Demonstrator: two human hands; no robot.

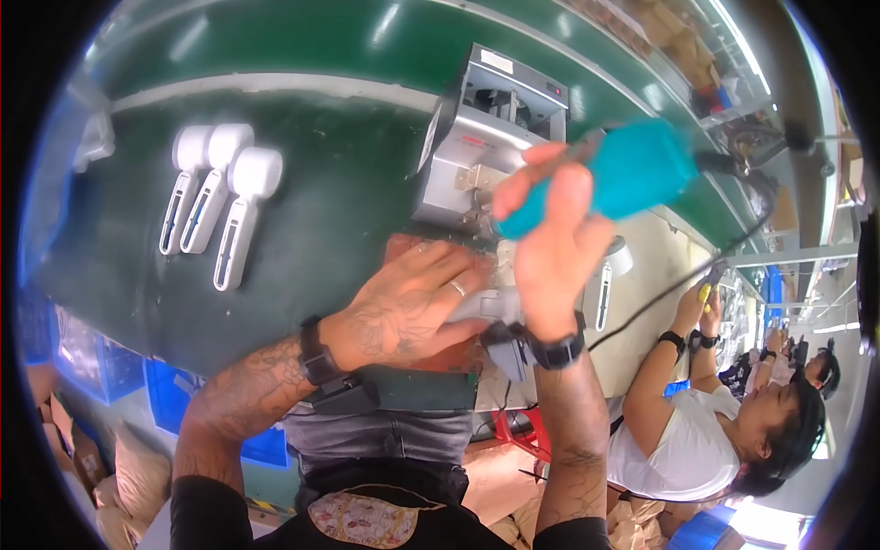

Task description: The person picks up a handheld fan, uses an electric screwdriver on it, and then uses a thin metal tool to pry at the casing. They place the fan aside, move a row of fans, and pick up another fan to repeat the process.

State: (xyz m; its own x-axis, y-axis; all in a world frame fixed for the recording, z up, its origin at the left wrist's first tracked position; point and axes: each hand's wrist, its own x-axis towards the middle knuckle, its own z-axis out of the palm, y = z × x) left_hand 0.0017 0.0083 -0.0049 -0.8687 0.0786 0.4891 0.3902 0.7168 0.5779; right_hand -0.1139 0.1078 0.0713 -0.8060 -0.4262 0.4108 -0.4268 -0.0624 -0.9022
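Head view, frame centre: right hand (pixel 555 240) grips a teal power screwdriver (pixel 612 176), its long axis tilted down-left toward the white part (pixel 486 304) that the left hand (pixel 403 307) pins on the desk (pixel 321 229)

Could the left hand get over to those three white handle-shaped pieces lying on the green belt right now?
Probably yes. The three white pieces lie in the open on the green belt, with nothing between them and the left hand. That hand, though, is pressed on a grey part, which it would have to let go.
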